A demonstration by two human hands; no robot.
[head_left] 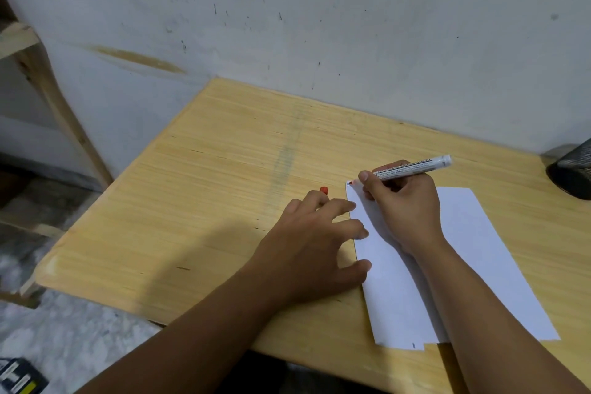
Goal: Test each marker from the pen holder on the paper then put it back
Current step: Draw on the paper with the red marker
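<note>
A white sheet of paper (473, 253) lies on the wooden table (224, 169), towards the right. My right hand (403, 205) grips a white marker (415, 166) with a red tip, and the tip touches the paper's far left corner. My left hand (316, 240) rests on the table with its fingertips on the paper's left edge. A red cap (324, 190) pokes out from between its far fingers. The black mesh pen holder (572, 169) stands at the right edge of the view, partly cut off.
A grey marked wall (319, 9) rises right behind the table. A wooden frame (48, 89) leans at the left. The floor lies below the table's left edge, with a dark object with a yellow stripe (19, 377) at the bottom left corner.
</note>
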